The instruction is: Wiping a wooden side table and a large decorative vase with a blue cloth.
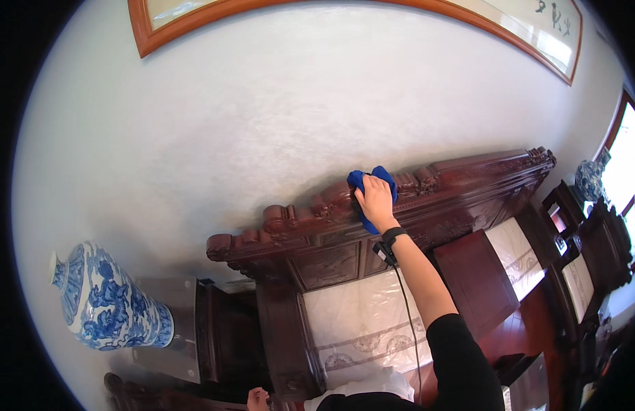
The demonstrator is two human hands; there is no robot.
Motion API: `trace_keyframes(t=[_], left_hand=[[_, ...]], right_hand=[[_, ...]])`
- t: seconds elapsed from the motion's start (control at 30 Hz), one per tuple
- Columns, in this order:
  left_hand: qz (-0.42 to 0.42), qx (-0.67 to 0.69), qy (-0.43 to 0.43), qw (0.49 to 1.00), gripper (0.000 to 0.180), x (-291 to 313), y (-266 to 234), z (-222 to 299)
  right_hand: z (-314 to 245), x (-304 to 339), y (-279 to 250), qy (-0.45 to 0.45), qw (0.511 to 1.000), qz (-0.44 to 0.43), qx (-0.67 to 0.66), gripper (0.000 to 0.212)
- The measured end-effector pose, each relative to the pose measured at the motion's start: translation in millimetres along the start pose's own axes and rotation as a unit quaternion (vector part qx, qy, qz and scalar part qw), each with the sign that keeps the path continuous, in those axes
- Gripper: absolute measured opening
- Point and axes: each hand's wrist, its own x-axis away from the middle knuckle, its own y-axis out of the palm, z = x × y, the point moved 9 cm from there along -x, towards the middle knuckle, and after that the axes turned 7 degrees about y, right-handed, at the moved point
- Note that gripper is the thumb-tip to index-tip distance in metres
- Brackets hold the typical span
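Note:
My right hand (377, 203) is closed over a bunched blue cloth (380, 172) and presses it onto the carved top rail of a dark reddish wooden bench (331, 259). Part of the cloth hangs down the front of the backrest. Around my right wrist are a black band (393, 235) and a small dark device (384, 253) with a cable running downward. Low in the picture, beside the bench's left arm, is my left hand (258, 399), mostly cut off by the lower edge; its fingers show too little to tell their grip.
A tall blue-and-white vase (115, 301) stands at left on a side table (184, 325). Pale covered cushions (365, 315) lie on the bench, with a wooden middle panel (476, 274) between them. Another carved chair (591, 267) is at right. A framed picture (143, 34) hangs above.

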Motion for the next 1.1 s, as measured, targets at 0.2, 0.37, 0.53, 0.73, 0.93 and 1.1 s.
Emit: trace_keyframes(t=[0.2,0.37,0.53,0.73,0.93,1.1], left_hand=[[-0.012,-0.040,0.080,0.996,0.018,-36.6,-14.7,11.2],[-0.017,-0.058,0.128,0.990,0.022,-62.3,-45.1,41.8],[-0.036,-0.011,0.167,0.985,0.018,-156.9,-99.7,-23.8],[-0.042,-0.067,0.220,0.972,0.014,-200.5,-32.4,154.8],[-0.091,0.016,0.201,0.975,0.016,-174.5,22.6,193.2],[-0.017,-0.014,0.182,0.983,0.014,-116.9,82.3,220.5]], right_hand=[[63.7,47.9,-18.1,0.252,0.960,-0.094,-0.075,0.028],[172.3,152.2,-84.1,0.450,0.827,0.017,-0.337,0.025],[133.1,180.7,-138.2,0.504,0.775,-0.043,-0.378,0.019],[155.8,188.2,-220.7,0.529,0.717,0.038,-0.452,0.017],[197.9,179.2,-227.4,0.470,0.710,0.034,-0.524,0.020],[238.4,146.8,-230.6,0.410,0.775,-0.007,-0.482,0.031]])
